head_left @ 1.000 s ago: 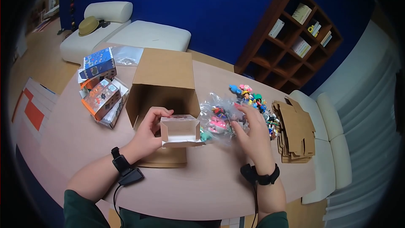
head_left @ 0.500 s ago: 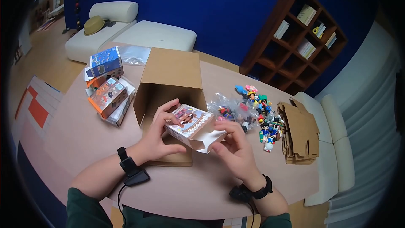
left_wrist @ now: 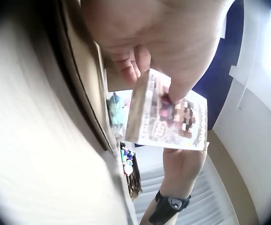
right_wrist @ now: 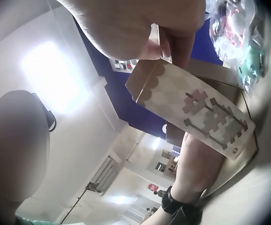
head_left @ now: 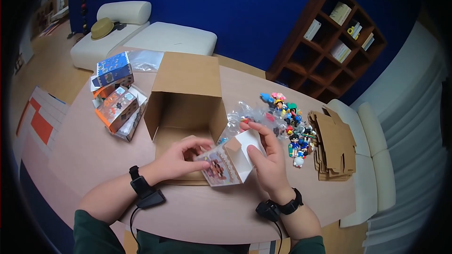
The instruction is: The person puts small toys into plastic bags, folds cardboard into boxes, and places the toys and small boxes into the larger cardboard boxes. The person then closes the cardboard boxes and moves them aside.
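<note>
Both hands hold a small printed box (head_left: 221, 164) tilted above the table, its open end with white flaps toward the right hand. The left hand (head_left: 181, 161) grips the closed end, thumb on the printed face; the left wrist view shows the thumb on the box (left_wrist: 173, 117). The right hand (head_left: 270, 162) pinches a white flap at the open end, thumb on the near side. In the right wrist view the side of the box (right_wrist: 191, 108) shows a block-like pattern. Behind the hands a large cardboard box (head_left: 188, 73) lies with its opening toward the person.
Several printed boxes (head_left: 117, 108) are piled at the left. Clear bags (head_left: 245, 113) with figures lie right of the large box, beside loose small figures (head_left: 294, 117). Flattened cardboard (head_left: 334, 146) is stacked at the right table (head_left: 282, 197) edge. Clear plastic (head_left: 143, 60) lies at the back left.
The printed box has turned from its open end facing the person to a tilt with its printed face showing. The right hand has come from the bags and taken hold of the flap end.
</note>
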The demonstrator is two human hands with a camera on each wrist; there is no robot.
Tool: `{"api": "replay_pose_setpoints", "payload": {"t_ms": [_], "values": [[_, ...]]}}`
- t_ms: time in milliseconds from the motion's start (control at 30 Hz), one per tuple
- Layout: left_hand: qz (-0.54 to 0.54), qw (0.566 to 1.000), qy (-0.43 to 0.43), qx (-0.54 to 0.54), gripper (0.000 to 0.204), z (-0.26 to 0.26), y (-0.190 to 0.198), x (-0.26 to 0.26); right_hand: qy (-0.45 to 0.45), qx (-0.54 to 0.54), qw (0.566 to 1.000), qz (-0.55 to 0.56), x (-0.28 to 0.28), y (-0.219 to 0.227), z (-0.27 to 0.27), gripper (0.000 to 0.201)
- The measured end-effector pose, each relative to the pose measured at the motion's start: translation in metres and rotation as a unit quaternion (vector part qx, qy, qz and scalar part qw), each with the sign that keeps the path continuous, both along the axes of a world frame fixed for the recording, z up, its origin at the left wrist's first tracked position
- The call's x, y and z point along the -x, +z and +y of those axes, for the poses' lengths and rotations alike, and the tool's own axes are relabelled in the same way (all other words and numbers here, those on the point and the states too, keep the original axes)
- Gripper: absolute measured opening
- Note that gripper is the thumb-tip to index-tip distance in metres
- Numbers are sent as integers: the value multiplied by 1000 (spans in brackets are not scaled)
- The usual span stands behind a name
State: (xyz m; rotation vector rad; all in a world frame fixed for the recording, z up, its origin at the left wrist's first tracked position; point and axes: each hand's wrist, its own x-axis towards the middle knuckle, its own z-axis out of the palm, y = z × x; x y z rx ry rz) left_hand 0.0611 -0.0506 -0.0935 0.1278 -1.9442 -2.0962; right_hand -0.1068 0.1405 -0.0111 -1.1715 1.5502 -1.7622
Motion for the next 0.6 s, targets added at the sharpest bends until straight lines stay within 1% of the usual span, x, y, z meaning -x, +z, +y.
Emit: {"api": "replay_pose_setpoints", "payload": {"t_ms": [67, 100, 167, 200, 233, 267, 300, 333, 367, 400, 433, 467, 500, 533, 567, 600], "values": [[-31, 994, -24, 103, 59, -2, 1, -3, -3, -2, 999, -46, 3, -3, -1, 47], [-31, 994, -25, 103, 59, -2, 0, -2, -3, -2, 999, -47, 5, -3, -2, 47], [7, 997, -28, 75, 53, -3, -4, -1, -56, 43, 997, -14, 8, -3, -4, 46], [6, 997, -25, 76, 53, -2, -3, -1, -82, 67, 993, -53, 5, -3, -5, 51], [-7, 999, -31, -32, 49, 1, 0, -1, -79, 68, 993, -55, 4, -5, -6, 51], [-19, 990, -35, -139, 45, 3, 3, -1, -62, 60, 996, -23, 4, -7, -4, 55], [-20, 990, -31, -136, 45, 4, 7, 0, -45, 54, 997, 9, 4, -10, -3, 60], [-12, 991, -21, -132, 43, 6, 11, 1, 4, 25, 997, 77, 13, -24, -2, 72], [-6, 992, -12, -128, 41, 5, 13, -1, 8, 28, 997, 75, 5, -19, -3, 72], [-5, 992, -23, -126, 50, 2, 10, 0, 48, -22, 998, 35, -9, -7, -2, 77], [-7, 992, -20, -123, 50, 3, 11, -3, 88, -73, 993, -5, -16, -2, -2, 81], [4, 990, -26, -137, 56, 9, 22, -5, 92, -82, 992, 26, -15, -3, -2, 87], [15, 988, -32, -153, 63, 11, 28, -7, 93, -80, 992, 24, -13, -6, -2, 87], [5, 989, -57, -133, 77, 7, 26, -9, 123, -46, 990, 57, -11, -10, -1, 89], [4, 990, -57, -133, 77, 7, 26, -10, 153, -12, 984, 90, -10, -13, 0, 90], [10, 991, -33, -130, 75, 8, 27, -10, 153, -11, 984, 89, -13, -13, -1, 90]]}}
